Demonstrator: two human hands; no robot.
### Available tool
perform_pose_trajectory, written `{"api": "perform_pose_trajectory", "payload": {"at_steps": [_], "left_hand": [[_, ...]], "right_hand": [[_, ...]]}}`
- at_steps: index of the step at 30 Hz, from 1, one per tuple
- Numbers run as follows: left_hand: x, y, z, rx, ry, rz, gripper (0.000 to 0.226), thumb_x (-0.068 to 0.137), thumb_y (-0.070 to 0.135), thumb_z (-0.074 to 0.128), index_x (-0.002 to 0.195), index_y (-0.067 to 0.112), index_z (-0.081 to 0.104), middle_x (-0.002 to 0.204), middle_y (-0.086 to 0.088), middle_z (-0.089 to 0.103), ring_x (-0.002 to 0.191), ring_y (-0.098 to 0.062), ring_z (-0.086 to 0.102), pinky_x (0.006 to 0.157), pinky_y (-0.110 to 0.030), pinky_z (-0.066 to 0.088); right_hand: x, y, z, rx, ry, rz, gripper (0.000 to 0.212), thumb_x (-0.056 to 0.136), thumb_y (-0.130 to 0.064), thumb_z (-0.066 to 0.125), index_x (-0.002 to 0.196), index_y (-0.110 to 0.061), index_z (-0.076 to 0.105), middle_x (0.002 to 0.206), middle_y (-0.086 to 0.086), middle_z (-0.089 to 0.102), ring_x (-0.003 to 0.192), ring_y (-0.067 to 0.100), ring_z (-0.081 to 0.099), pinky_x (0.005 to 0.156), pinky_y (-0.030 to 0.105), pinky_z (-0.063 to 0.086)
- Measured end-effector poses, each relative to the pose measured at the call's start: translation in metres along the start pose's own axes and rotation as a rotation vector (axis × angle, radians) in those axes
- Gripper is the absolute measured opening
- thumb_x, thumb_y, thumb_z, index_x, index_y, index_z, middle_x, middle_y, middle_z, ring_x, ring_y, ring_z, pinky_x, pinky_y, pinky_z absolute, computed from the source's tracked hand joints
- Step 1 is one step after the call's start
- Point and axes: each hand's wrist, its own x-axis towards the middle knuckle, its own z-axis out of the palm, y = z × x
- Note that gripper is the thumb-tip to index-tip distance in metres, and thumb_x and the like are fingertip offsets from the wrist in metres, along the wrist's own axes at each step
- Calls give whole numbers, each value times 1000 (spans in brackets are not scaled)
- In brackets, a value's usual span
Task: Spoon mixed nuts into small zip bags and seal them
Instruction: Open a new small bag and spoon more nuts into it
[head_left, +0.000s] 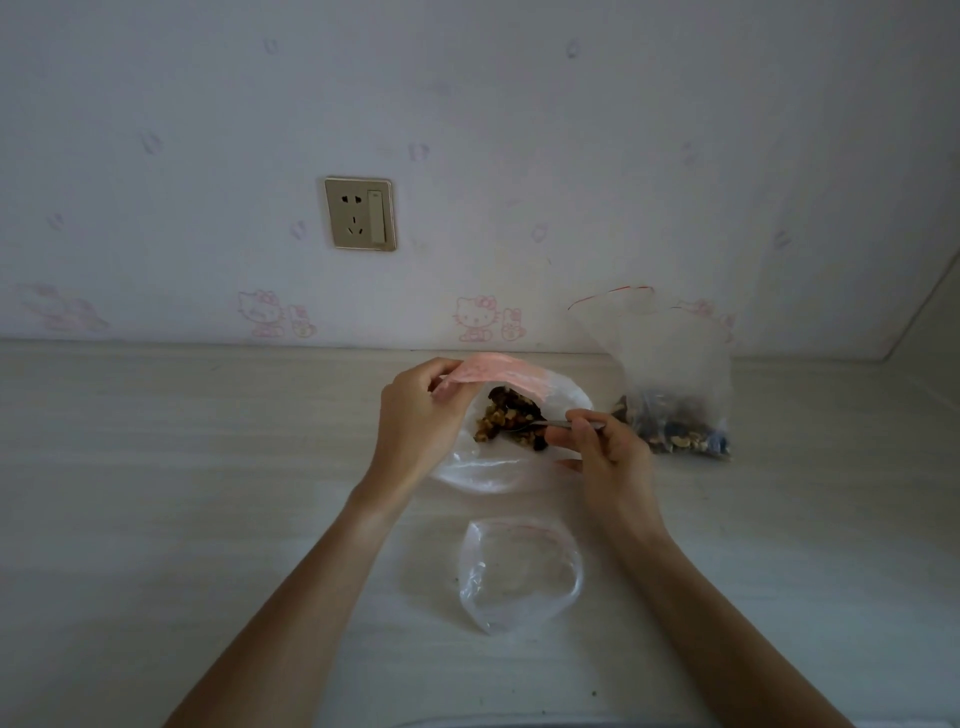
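- Pale wood-grain desk (208, 519) runs along a wall (519, 104) papered with faint pink cartoon cats; a beige socket plate (359, 213) sits on the wall above the desk's back edge.
- Large clear zip bag (670, 374) stands upright near the back right of the desk against the wall, its mouth open at the top, with mixed nuts (675, 434) heaped in its bottom.
- Small zip bag (498, 415) is held open mid-desk near the back edge, between the two hands; a portion of nuts (506, 418) lies inside it.
- Second small zip bag (519, 571) lies flat and crumpled nearer the front edge, between the forearms, well apart from the large bag.
- Left hand (415, 421) pinches the pink-tinted upper lip of the held bag between curled fingers and thumb, lifting it.
- Right hand (605, 441) curls its fingers round the handle of a metal spoon (550, 423), just beside the large bag.
- Spoon's bowl reaches into the held bag's mouth and sits among the nuts there.
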Motion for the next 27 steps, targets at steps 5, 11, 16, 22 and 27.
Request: {"api": "perform_pose_trajectory", "payload": {"at_steps": [5, 11, 16, 22, 27], "left_hand": [[0, -3, 2, 55, 4, 7, 23, 96, 49, 67, 94, 28, 78, 71, 15, 70, 60, -3, 59, 54, -13, 40], [-2, -8, 0, 91, 13, -7, 21, 100, 45, 63, 93, 29, 75, 74, 13, 70, 67, -4, 63, 58, -14, 42], [-2, -8, 2, 127, 52, -3, 25, 103, 44, 59, 94, 26, 74, 73, 9, 69, 66, -9, 63, 59, -23, 45], [1, -8, 2, 196, 128, 15, 23, 105, 40, 57, 95, 27, 73, 70, 11, 66, 67, -4, 62, 57, -21, 43], [10, -1, 3, 212, 168, 3, 22, 104, 41, 59, 95, 28, 74, 72, 13, 67, 65, -2, 63, 57, -20, 41]], "right_hand": [[1, -6, 7, -48, 20, -3, 19, 108, -19, 50, 105, -26, 67, 94, -4, 79, 93, 12, 75, 87, 39, 61], [4, -5, 10, 20, 16, 48, 18, 107, -21, 50, 106, -20, 69, 91, -3, 80, 88, 13, 77, 91, 40, 60], [0, -3, 5, 96, 18, 56, 19, 107, -21, 51, 106, -15, 69, 89, 0, 80, 87, 16, 77, 85, 38, 60], [-4, -10, -4, 144, 23, 80, 23, 109, -17, 46, 110, -7, 67, 87, 8, 79, 86, 22, 77, 80, 37, 61], [-5, -18, -7, 157, 8, 100, 25, 109, -17, 45, 107, -8, 68, 85, 10, 79, 84, 23, 77, 80, 36, 60]]}}
